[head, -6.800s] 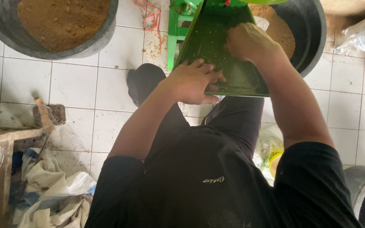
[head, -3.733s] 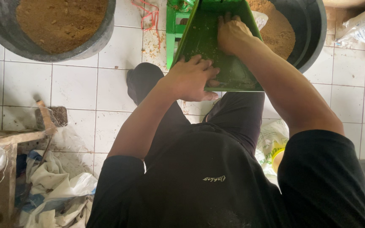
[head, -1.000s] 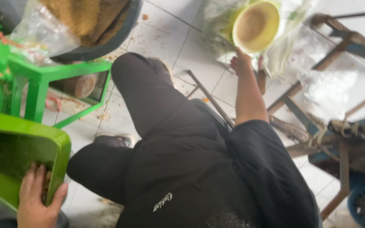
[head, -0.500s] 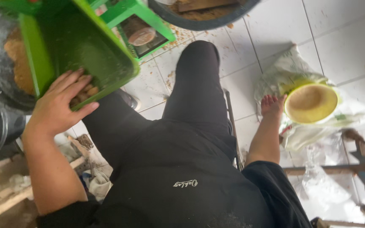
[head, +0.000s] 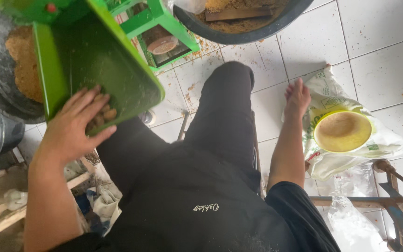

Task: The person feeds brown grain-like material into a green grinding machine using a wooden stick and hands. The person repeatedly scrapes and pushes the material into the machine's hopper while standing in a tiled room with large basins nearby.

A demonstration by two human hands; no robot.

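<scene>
Left hand (head: pixel 73 126): grip spread flat, fingers wide, palm pressed on the lower lip of the green hopper tray (head: pixel 103 70), with small brown pieces (head: pixel 103 114) under and just beyond the fingertips. It holds nothing closed.

Right hand (head: pixel 297 95): grip loose and open, fingers extended, touching the edge of the white sack (head: pixel 350 144) on the tiled floor (head: pixel 374 51); nothing is clasped.

Change noted: half a second ago the right hand was at the rim of the yellow bowl (head: pixel 343 131); it now lies beside it on the sack, apart from the bowl. The left hand remains on the tray. Judgement: the bowl is not yet taken up.

Outward from the left grip: a grey tub of brown meal (head: pixel 22 65) behind the tray. Beyond the right grip: a dark basin (head: pixel 257 28).
</scene>
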